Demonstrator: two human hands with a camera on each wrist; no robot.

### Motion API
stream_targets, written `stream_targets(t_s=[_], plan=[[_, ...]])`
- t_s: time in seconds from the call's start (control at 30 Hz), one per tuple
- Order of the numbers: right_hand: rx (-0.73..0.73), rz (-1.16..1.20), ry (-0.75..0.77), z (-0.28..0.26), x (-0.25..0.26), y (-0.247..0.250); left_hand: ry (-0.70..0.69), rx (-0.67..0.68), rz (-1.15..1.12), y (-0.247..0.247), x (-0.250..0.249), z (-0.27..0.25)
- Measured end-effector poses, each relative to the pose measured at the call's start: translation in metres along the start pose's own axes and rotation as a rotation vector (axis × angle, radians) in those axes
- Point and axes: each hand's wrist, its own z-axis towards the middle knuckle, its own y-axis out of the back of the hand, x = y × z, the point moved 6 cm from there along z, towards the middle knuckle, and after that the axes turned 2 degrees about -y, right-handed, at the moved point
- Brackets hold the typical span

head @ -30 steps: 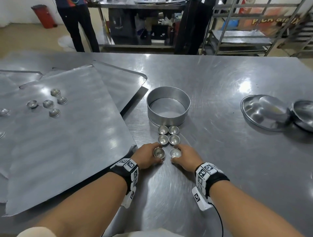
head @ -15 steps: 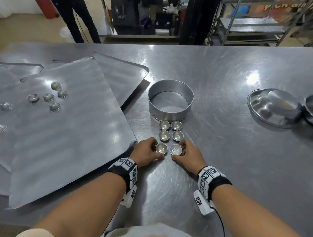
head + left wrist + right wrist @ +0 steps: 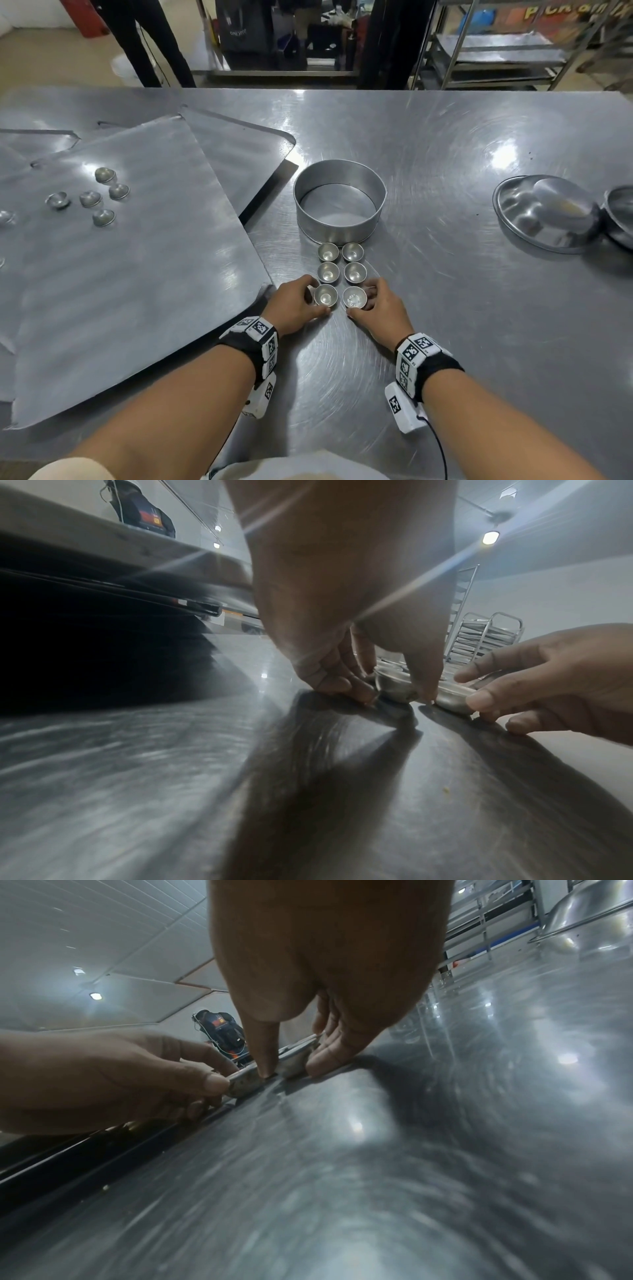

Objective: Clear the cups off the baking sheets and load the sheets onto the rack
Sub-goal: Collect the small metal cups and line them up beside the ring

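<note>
Several small metal cups stand upright in two columns on the steel table (image 3: 479, 308), in front of a round cake ring (image 3: 339, 202). My left hand (image 3: 301, 301) pinches the nearest left cup (image 3: 325, 295) (image 3: 394, 685) between thumb and fingers. My right hand (image 3: 380, 305) pinches the nearest right cup (image 3: 354, 296) (image 3: 294, 1061) the same way. Both cups rest on the table. Several more cups (image 3: 90, 198) lie upside down on the top baking sheet (image 3: 137, 274) at the left, which overlaps other sheets (image 3: 239, 147).
Two shallow metal bowls (image 3: 548, 212) sit at the table's right side. A metal rack (image 3: 496, 48) holding sheets stands beyond the table's far right. A person (image 3: 144, 41) stands past the far left edge.
Both hands have slid their cups a little forward, up to the pairs in front of them. The head view has shifted slightly downward.
</note>
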Motion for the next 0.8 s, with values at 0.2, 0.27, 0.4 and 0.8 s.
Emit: stream_targets(t_s=[0.2,0.27,0.4,0.8], plan=[[0.017,0.023,0.006,0.0021,-0.0005,-0.0003,0.001,0.005,0.006,-0.0003,0.0008,0.0010],[0.023,0.024,0.023,0.0024,0.0012,-0.0003,-0.005,0.008,0.002,-0.0001,0.0000,0.0011],[0.029,0.024,0.035,0.0023,0.0041,-0.0006,-0.006,0.017,0.003,0.0001,-0.0002,0.0019],[-0.003,0.005,0.006,0.0020,0.0011,-0.0003,-0.012,0.005,-0.012,-0.0004,-0.0018,0.0023]])
